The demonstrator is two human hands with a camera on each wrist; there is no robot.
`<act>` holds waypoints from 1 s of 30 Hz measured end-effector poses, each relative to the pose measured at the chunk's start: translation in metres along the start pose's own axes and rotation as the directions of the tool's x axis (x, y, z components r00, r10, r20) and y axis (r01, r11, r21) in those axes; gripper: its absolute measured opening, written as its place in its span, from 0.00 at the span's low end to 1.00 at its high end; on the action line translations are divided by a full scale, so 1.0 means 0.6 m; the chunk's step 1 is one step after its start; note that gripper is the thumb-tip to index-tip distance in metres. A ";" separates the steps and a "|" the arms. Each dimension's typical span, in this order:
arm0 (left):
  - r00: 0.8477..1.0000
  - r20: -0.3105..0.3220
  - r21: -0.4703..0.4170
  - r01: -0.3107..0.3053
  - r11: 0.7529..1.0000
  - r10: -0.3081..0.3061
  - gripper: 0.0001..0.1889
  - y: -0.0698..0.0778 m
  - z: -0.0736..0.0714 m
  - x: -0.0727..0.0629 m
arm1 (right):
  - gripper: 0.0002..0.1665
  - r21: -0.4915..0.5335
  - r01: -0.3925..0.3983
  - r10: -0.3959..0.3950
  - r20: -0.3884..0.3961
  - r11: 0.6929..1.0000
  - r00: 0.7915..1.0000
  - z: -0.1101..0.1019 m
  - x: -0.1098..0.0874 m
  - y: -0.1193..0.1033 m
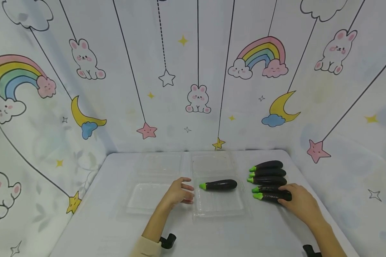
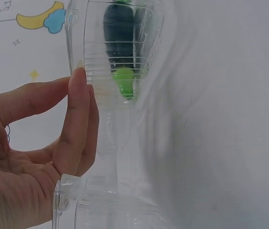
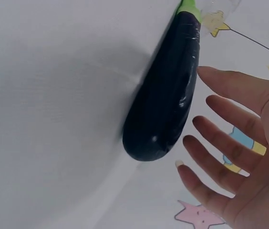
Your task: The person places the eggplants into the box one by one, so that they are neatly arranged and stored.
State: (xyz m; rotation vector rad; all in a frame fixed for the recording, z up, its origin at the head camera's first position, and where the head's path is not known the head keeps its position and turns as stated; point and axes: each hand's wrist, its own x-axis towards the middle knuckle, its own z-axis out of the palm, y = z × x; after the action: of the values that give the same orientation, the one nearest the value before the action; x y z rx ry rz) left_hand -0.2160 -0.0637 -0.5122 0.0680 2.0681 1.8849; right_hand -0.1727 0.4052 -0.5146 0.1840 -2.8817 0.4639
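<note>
Left arm [image 1: 157, 221] angled up from the bottom of the head view, and there's the left grip [image 1: 177, 192], fingers lightly bent and pointing toward the person's right. Across to the right arm [image 1: 328, 233], slanting inward from the lower corner; the right grip [image 1: 300, 201] shows its back, fingers gently curved and spread, thumb apart.

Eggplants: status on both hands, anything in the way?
Right hand open at blunt end of nearest eggplant, contact unclear. Left hand open beside right clear container. One eggplant inside, five to its right. Nothing seen in the way.
</note>
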 end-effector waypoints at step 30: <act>1.000 0.000 0.000 -0.006 1.000 0.006 0.40 -0.001 -0.002 -0.003 | 0.27 -0.007 -0.033 0.033 0.072 0.999 0.997 0.009 -0.005 0.031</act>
State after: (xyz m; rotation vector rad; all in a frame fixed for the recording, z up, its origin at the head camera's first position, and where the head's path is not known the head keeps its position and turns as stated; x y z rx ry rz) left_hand -0.2147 -0.0653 -0.5125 0.0747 2.0700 1.8885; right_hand -0.1737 0.4210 -0.5256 0.1553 -2.9607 0.4636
